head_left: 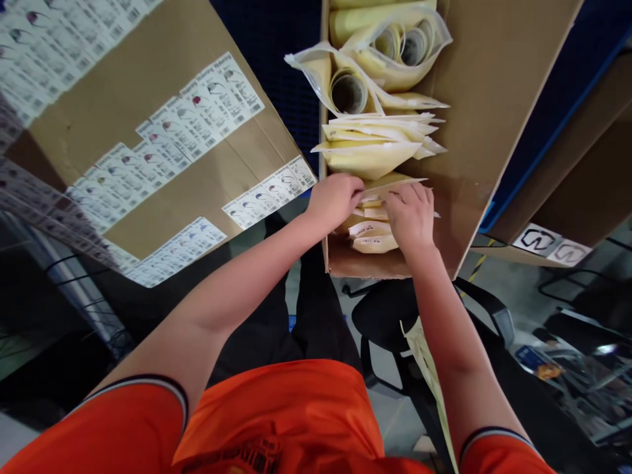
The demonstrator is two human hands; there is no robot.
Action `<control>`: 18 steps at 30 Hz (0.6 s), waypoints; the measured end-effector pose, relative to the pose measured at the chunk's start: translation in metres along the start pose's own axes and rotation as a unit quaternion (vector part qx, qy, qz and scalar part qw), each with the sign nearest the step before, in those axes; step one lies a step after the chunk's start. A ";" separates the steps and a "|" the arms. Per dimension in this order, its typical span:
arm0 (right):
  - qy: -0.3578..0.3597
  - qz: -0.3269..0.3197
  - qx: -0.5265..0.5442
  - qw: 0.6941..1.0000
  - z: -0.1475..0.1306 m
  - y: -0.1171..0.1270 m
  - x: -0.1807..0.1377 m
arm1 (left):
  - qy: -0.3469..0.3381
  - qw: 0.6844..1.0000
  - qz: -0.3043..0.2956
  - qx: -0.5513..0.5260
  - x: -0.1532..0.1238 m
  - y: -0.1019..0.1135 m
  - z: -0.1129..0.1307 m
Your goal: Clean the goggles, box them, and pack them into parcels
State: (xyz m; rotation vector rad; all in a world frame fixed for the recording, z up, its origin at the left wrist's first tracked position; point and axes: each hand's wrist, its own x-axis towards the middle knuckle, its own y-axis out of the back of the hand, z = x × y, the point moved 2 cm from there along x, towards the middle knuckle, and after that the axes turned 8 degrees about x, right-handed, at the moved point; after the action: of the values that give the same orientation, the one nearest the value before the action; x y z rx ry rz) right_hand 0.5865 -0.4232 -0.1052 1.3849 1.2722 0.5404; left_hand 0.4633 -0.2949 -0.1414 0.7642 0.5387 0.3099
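Orange shirt (286, 415) cropped; left hand (336, 201), right hand (411, 214) partly hide envelopes (374, 244).

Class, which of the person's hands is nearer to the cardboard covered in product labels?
Left. The left hand is just right of the label-covered cardboard; the right hand is farther right, beyond the left hand.

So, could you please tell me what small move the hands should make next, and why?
Perhaps spread the pale envelopes slightly apart: the left hand and right hand are both at them inside the carton, and they stand close together, overlapping.
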 end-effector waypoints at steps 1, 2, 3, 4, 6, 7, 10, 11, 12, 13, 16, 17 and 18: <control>0.009 0.000 -0.011 1.000 -0.001 0.000 0.001 | 0.005 1.000 0.001 0.005 0.003 0.001 0.001; 0.020 -0.003 -0.022 1.000 -0.003 0.001 0.003 | 0.010 1.000 0.007 0.010 0.005 0.002 0.001; 0.034 -0.012 -0.033 0.999 -0.005 0.001 0.004 | 0.014 1.000 0.018 0.012 0.008 0.004 0.002; 0.050 -0.029 -0.042 0.997 -0.007 0.002 0.005 | 0.017 0.999 0.033 0.010 0.010 0.006 0.001; 0.079 -0.082 -0.048 0.992 -0.011 0.002 0.004 | 0.018 0.998 0.066 -0.004 0.012 0.009 0.000; 0.085 -0.110 -0.047 0.989 -0.013 0.003 0.003 | 0.018 0.996 0.081 -0.014 0.012 0.010 0.000; 0.059 -0.177 -0.031 0.982 -0.018 0.008 0.000 | 0.022 0.994 0.097 -0.036 0.009 0.008 -0.002; 0.037 -0.187 -0.025 0.981 -0.019 0.010 0.000 | 0.024 0.994 0.097 -0.041 0.008 0.007 -0.002; 0.015 -0.192 -0.020 0.981 -0.020 0.011 0.003 | 0.025 0.994 0.096 -0.044 0.006 0.006 -0.001; -0.004 -0.195 -0.016 0.981 -0.020 0.012 0.007 | 0.025 0.994 0.093 -0.046 0.005 0.005 -0.001; -0.021 -0.207 -0.007 0.978 -0.018 0.006 0.029 | 0.018 0.996 0.073 -0.042 0.002 0.005 -0.001; -0.018 -0.219 -0.002 0.976 -0.017 0.001 0.037 | 0.014 0.997 0.063 -0.040 0.001 0.005 -0.001; -0.014 -0.230 0.004 0.973 -0.015 -0.007 0.045 | 0.010 0.998 0.053 -0.041 0.000 0.005 -0.002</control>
State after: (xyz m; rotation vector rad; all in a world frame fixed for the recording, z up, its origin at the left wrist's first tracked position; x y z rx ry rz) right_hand 0.5854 -0.3782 -0.1224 1.0494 1.5126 0.1963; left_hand 0.4619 -0.2906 -0.1389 0.7126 0.5032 0.4353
